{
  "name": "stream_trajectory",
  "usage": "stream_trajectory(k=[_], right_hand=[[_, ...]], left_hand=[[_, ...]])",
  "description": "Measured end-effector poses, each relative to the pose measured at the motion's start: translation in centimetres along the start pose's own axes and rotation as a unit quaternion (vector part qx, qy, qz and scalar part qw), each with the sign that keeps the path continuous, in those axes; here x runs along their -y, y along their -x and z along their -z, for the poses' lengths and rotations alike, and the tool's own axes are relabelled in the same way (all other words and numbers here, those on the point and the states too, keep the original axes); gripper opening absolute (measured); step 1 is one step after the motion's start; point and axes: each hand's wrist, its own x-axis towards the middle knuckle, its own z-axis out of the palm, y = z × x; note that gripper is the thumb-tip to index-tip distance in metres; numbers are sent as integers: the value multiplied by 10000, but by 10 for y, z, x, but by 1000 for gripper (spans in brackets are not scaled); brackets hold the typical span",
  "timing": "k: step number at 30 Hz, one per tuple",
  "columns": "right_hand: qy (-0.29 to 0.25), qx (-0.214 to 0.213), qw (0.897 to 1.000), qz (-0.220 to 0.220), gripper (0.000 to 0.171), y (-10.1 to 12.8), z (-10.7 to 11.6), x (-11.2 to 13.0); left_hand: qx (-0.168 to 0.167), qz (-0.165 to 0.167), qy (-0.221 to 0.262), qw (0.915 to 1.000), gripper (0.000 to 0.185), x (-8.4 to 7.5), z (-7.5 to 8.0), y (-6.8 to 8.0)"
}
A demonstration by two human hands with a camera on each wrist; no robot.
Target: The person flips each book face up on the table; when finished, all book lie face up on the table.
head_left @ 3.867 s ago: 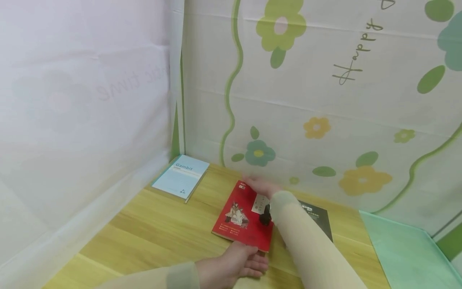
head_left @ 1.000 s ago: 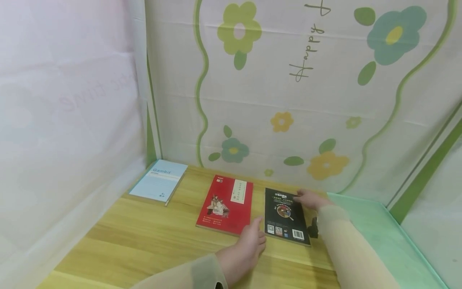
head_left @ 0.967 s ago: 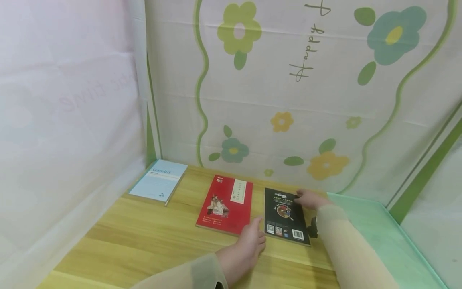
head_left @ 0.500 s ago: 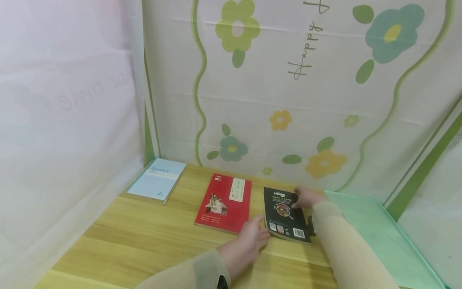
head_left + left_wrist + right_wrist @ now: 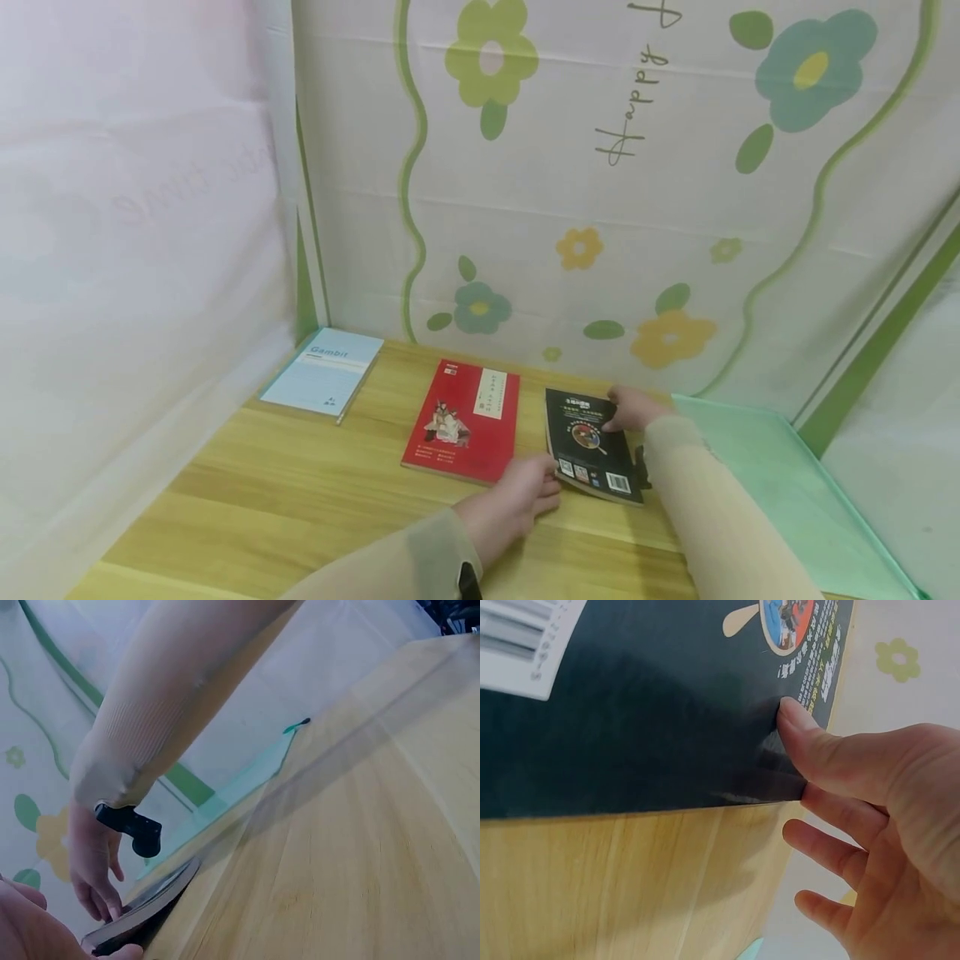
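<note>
A black book with a barcode and a magnifying-glass picture lies bowed over the wooden table, its near left edge raised. My right hand pinches its right edge, thumb on the cover and index finger at the edge, as the right wrist view shows; the other fingers spread below. At the near left corner, my left hand grips the book between thumb and fingers. The left wrist view shows the book's page edge side-on, with dark shadow beneath. Just left of it lies a red book, partly overlapped by my left hand.
A light blue "Gambit" notebook lies at the back left, a pencil along its right edge. A translucent green mat covers the table's right side. Flower-printed cloth hangs behind the wooden table.
Earlier both hands were at the red book; they moved right to the black one. Over the last second the right thumb came onto its cover, the left hand reached its corner, and its near left edge rose.
</note>
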Motion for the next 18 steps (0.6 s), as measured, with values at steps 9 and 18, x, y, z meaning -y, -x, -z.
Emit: stream_trajectory(k=[9, 18], right_hand=[[-147, -23, 9998, 93, 75, -7, -6, -7], [-77, 147, 9997, 156, 71, -13, -3, -20]], left_hand=[[219, -46, -305, 9993, 56, 0, 2, 3], [254, -40, -402, 9989, 56, 2, 3, 0]])
